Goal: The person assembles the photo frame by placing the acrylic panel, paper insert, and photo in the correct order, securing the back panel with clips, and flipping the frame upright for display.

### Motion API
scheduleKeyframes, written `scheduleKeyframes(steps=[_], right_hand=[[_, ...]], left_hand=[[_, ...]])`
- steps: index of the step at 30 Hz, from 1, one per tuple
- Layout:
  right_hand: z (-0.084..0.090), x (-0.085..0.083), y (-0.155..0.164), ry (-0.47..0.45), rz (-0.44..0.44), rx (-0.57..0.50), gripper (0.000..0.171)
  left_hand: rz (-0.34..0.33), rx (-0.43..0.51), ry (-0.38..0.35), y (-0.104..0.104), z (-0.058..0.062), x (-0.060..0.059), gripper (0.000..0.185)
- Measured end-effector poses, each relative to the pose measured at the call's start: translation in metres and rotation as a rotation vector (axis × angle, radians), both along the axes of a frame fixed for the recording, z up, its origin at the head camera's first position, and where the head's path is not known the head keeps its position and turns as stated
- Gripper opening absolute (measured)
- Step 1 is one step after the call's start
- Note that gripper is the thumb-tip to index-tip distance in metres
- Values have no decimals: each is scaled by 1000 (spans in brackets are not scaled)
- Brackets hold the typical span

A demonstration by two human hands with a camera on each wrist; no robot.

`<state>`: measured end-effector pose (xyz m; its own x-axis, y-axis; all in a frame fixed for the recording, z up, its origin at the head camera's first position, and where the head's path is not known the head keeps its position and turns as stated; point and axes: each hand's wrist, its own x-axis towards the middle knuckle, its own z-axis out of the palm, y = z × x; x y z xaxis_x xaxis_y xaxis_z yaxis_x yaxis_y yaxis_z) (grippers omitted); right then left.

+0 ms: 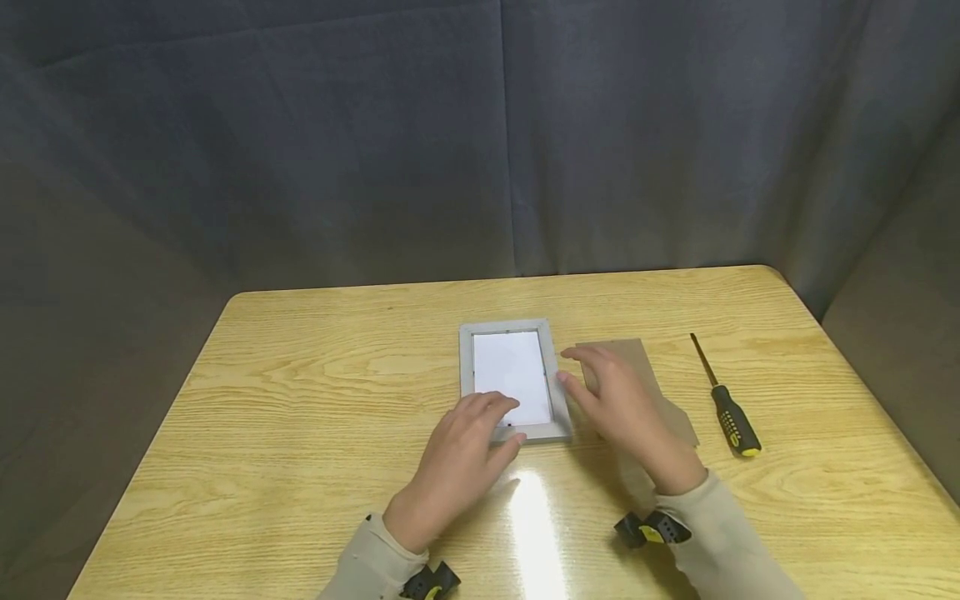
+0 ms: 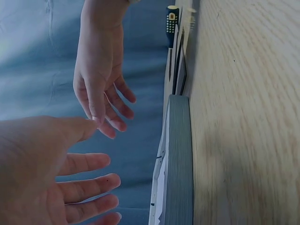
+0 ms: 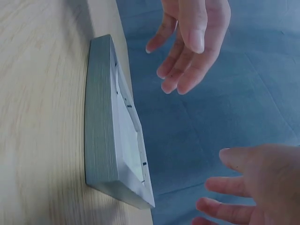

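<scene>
A grey picture frame [image 1: 558, 407] lies on the table with its back side up, a white sheet [image 1: 507, 367] inside it. Small dark tabs stand along its inner edge in the right wrist view. My left hand [image 1: 459, 448] hovers over the frame's near left corner, fingers spread and relaxed, holding nothing. Beyond the frame's right side, my right hand [image 1: 624, 402] hangs above a brown backing board [image 1: 628, 354], thumb and fingers apart and holding nothing. Both wrist views show air between the hands and the frame [image 2: 180, 154].
A screwdriver [image 1: 731, 412] with a black and yellow handle lies to the right of the board, its tip pointing away. The wooden table [image 1: 315, 400] ends at a dark curtain [image 1: 375, 167] behind. Wrist-worn cameras [image 1: 651, 528] sit on both sleeves.
</scene>
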<state>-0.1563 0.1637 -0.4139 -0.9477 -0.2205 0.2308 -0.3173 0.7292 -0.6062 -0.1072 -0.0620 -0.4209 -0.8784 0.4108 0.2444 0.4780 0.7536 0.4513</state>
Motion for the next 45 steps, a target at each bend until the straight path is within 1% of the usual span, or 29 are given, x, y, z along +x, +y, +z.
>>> scheduleKeyframes(steps=[3,6,15,27,30,34,40,45], right_hand=[[0,-1,4,4,1,25,38],[-1,-3,9,2,-5,63,40],[-6,-6,23,-107,-80,159,47],[-12,-10,39,-146,-141,254,56],[-14,-10,44,-158,-149,262,59],[-15,-11,49,-172,-148,285,61],[-14,-11,55,-214,-140,325,65],[-15,-11,60,-257,-137,326,68]], left_hand=[[-11,-7,-1,2,0,1,41],[-17,-11,-16,3,-1,2,41],[-38,-16,-17,8,-4,5,40],[-66,-52,-50,14,-8,10,40],[-72,-64,-55,15,-9,11,40],[-74,-71,-42,16,-10,13,40],[-86,-92,-39,19,-10,15,41],[-92,-120,-34,20,-12,17,43]])
